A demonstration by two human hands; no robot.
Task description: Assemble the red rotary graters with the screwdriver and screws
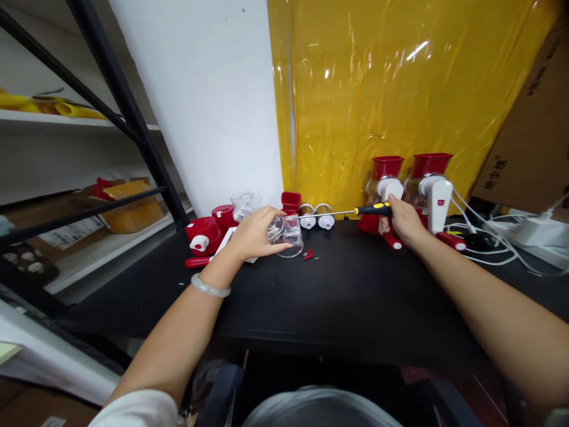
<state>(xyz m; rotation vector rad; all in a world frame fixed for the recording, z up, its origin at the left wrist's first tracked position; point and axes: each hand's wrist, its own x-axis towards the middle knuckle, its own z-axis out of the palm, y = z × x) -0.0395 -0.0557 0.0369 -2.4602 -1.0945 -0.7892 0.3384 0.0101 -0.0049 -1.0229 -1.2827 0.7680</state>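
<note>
My left hand (pixel 254 234) is closed round a clear plastic housing (pixel 288 235) that lies on the black table (pixel 338 290). My right hand (pixel 402 220) grips a screwdriver with a black and yellow handle (pixel 374 209); its metal shaft points left toward the clear part. Two assembled red and white grater machines (pixel 386 190) (pixel 433 190) stand just behind my right hand. A pale bangle sits on my left wrist.
Red machine parts (pixel 205 236), another clear housing (pixel 245 204), a red hopper (pixel 290 201) and two metal drums (pixel 316 216) lie at the table's back. Small red bits (pixel 308 255) lie near the clear part. White cables and a charger (pixel 528 232) are at right; metal shelving (pixel 133 130) stands at left.
</note>
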